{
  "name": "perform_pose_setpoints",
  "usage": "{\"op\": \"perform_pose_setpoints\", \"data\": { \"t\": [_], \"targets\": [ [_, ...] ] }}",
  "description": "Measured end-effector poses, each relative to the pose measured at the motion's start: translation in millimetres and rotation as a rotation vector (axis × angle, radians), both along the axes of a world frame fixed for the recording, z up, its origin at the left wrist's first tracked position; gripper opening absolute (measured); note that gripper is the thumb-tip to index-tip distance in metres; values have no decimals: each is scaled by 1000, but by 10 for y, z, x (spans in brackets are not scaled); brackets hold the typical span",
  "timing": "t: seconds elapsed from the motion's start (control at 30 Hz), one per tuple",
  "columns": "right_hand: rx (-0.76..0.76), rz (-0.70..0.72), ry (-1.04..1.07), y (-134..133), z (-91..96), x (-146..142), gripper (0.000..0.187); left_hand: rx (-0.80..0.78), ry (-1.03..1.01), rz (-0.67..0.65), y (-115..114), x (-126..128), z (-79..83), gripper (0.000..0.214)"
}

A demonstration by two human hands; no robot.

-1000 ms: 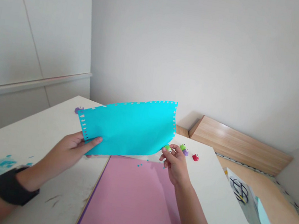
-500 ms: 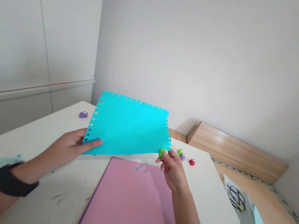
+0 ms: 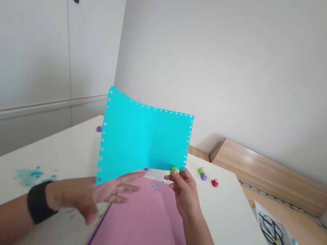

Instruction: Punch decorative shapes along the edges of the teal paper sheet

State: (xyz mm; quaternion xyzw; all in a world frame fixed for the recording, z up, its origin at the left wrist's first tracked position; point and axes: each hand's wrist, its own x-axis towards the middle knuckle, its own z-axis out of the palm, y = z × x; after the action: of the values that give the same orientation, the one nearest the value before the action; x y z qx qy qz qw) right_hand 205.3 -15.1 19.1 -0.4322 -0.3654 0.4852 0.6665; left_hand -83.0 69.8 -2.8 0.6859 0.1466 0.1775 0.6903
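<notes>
A bright turquoise paper sheet (image 3: 145, 136) stands tilted up above the table, with small punched holes along its left, top and right edges. My right hand (image 3: 184, 188) pinches a small green hole punch (image 3: 174, 170) at the sheet's lower right corner. My left hand (image 3: 111, 193), with fingers spread and a black band on the wrist, is just under the sheet's lower left edge and slightly blurred. It grips nothing. Beneath both hands lies a pink board (image 3: 140, 226) with a purple edge.
Right of the sheet sit another green punch (image 3: 201, 170), a purple punch (image 3: 203, 176) and a red punch (image 3: 215, 183). A second purple punch (image 3: 99, 129) is partly hidden behind the sheet. Turquoise paper bits (image 3: 31, 176) lie on the white table (image 3: 216, 222).
My left hand has let go of the sheet's lower left corner and moved right with its fingers spread. The sheet has swung more upright. My right hand keeps its pinch.
</notes>
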Motion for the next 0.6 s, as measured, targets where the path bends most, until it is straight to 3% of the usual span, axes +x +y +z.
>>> {"op": "perform_pose_setpoints", "data": {
  "t": [0.03,0.07,0.13,0.2,0.27,0.4,0.6],
  "targets": [
    [-1,12,5,-9,-2,-46,30,-51,-45,-86,-67,134,-28,120],
    [-1,25,9,-21,-1,-90,29,-84,-99,-70,-127,275,-43,111],
    [4,51,8,-52,7,-168,28,-129,-155,94,-227,555,-23,91],
    [19,70,-9,-81,17,-220,27,-259,-224,245,-298,797,53,58],
    [34,76,-38,-98,18,-244,27,-388,-307,239,-342,985,142,39],
    [41,63,-68,-90,-20,-244,31,-525,-458,275,-360,1211,210,33],
    [34,81,-96,-58,-83,-234,34,-626,-526,292,-288,1307,166,29]
  ]
}}
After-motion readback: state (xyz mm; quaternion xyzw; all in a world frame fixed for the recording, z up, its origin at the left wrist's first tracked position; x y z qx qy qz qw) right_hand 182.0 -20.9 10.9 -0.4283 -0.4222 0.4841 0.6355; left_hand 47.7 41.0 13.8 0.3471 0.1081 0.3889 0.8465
